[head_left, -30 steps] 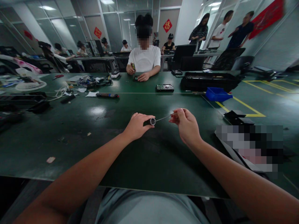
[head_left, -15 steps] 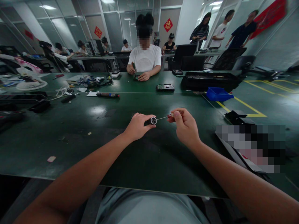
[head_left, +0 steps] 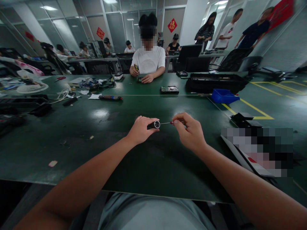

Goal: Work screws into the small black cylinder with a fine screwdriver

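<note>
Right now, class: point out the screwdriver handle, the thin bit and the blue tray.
screwdriver handle [head_left: 153, 125]: head view, on its metal collar end.
thin bit [head_left: 165, 123]: head view, mid shaft.
blue tray [head_left: 224, 96]: head view, on its front wall.

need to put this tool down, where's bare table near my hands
Bare green table lies between your left hand and right hand and the near edge. Also left of your forearm. Crowded: cable clutter far left, blue bin far right.
</note>
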`<action>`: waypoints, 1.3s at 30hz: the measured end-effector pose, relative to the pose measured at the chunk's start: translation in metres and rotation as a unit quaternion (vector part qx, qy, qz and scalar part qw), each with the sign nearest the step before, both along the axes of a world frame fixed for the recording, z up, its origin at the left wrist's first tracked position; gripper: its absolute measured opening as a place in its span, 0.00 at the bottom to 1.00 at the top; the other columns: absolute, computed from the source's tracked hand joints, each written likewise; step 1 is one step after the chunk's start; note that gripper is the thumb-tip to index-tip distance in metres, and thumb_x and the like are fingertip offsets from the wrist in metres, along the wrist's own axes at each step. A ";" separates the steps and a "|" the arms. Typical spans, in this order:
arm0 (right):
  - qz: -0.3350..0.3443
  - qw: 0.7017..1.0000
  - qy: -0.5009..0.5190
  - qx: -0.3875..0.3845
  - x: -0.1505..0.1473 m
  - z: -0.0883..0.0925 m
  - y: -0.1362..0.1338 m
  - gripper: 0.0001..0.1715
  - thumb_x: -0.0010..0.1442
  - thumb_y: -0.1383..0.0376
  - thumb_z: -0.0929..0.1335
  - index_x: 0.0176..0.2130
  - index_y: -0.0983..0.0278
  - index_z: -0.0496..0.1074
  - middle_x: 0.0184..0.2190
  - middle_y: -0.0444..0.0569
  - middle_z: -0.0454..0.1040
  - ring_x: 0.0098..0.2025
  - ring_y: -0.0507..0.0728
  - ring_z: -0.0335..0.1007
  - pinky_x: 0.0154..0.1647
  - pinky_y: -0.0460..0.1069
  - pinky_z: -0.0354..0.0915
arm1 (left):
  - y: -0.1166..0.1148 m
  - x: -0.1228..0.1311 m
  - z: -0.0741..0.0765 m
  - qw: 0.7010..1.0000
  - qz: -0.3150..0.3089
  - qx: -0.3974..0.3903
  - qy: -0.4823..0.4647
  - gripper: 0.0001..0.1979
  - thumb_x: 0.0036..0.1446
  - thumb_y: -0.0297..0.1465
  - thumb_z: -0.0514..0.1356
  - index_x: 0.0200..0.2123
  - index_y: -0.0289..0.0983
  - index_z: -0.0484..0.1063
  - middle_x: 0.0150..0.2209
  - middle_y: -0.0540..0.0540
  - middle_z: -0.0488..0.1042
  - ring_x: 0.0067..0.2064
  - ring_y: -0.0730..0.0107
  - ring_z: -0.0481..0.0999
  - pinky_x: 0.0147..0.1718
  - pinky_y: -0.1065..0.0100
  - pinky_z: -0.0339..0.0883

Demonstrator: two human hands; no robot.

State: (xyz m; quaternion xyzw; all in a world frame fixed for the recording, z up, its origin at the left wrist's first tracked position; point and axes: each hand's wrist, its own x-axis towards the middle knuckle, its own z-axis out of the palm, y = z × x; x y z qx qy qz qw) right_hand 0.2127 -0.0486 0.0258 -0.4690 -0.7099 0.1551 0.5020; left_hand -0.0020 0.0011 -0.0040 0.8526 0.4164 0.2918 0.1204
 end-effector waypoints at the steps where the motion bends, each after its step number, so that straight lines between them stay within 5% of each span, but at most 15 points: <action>1: -0.003 1.000 0.000 -0.005 0.000 0.001 0.000 0.10 0.65 0.62 0.63 0.35 0.59 0.73 0.28 0.45 0.76 0.31 0.56 0.72 0.34 0.52 0.64 | 0.000 0.000 0.000 1.000 0.000 0.000 0.000 0.19 0.59 0.38 0.66 0.54 0.45 0.74 0.51 0.47 0.78 0.52 0.58 0.74 0.57 0.49 0.59; 5: -0.045 0.998 -0.027 -0.027 -0.001 0.002 0.000 0.17 0.69 0.56 0.61 0.35 0.60 0.73 0.22 0.43 0.71 0.24 0.54 0.67 0.28 0.50 0.59 | -0.002 0.002 0.002 1.000 0.000 -0.005 0.000 0.19 0.58 0.38 0.66 0.53 0.46 0.74 0.51 0.48 0.78 0.51 0.58 0.74 0.57 0.50 0.60; 10: -0.020 0.999 -0.037 -0.015 -0.001 0.000 0.000 0.13 0.69 0.61 0.61 0.49 0.60 0.70 0.28 0.44 0.74 0.26 0.54 0.68 0.30 0.51 0.60 | -0.002 0.001 0.000 1.000 0.002 0.003 -0.006 0.18 0.58 0.37 0.66 0.53 0.45 0.74 0.51 0.48 0.78 0.51 0.59 0.74 0.56 0.51 0.60; 15: -0.010 0.999 -0.033 -0.014 -0.001 -0.003 -0.002 0.13 0.70 0.59 0.60 0.42 0.58 0.71 0.29 0.45 0.74 0.30 0.55 0.70 0.33 0.52 0.61 | 0.000 0.000 -0.001 1.000 -0.003 0.007 0.002 0.18 0.58 0.37 0.66 0.52 0.44 0.74 0.50 0.48 0.78 0.50 0.60 0.75 0.54 0.53 0.61; 18: -0.018 0.999 0.037 -0.019 -0.002 -0.006 0.000 0.10 0.68 0.59 0.63 0.47 0.58 0.69 0.33 0.46 0.76 0.35 0.57 0.74 0.36 0.53 0.65 | 0.000 0.001 0.000 1.000 0.001 0.006 0.002 0.19 0.59 0.37 0.66 0.53 0.44 0.74 0.50 0.47 0.78 0.51 0.59 0.75 0.55 0.53 0.61; 22: -0.005 0.982 0.176 -0.069 -0.004 -0.014 0.009 0.11 0.65 0.56 0.67 0.41 0.61 0.71 0.34 0.49 0.77 0.37 0.57 0.75 0.42 0.55 0.70 | 0.001 -0.001 0.000 1.000 0.004 0.004 0.012 0.20 0.60 0.38 0.65 0.55 0.44 0.73 0.50 0.46 0.78 0.51 0.58 0.74 0.56 0.52 0.60; 30: 0.033 0.904 0.369 -0.214 0.000 -0.026 0.032 0.17 0.61 0.50 0.68 0.31 0.60 0.70 0.26 0.44 0.70 0.27 0.53 0.69 0.37 0.53 0.74 | 0.005 -0.005 0.007 0.997 -0.013 0.036 0.063 0.19 0.61 0.35 0.64 0.56 0.49 0.72 0.51 0.48 0.77 0.55 0.58 0.71 0.64 0.42 0.44; 39: -0.003 0.938 0.319 -0.132 -0.001 -0.029 0.029 0.15 0.63 0.51 0.67 0.36 0.60 0.71 0.29 0.44 0.74 0.30 0.53 0.72 0.35 0.51 0.71 | 0.007 -0.005 0.004 0.997 0.010 0.016 0.068 0.20 0.61 0.38 0.64 0.57 0.47 0.72 0.51 0.46 0.77 0.54 0.56 0.72 0.62 0.42 0.49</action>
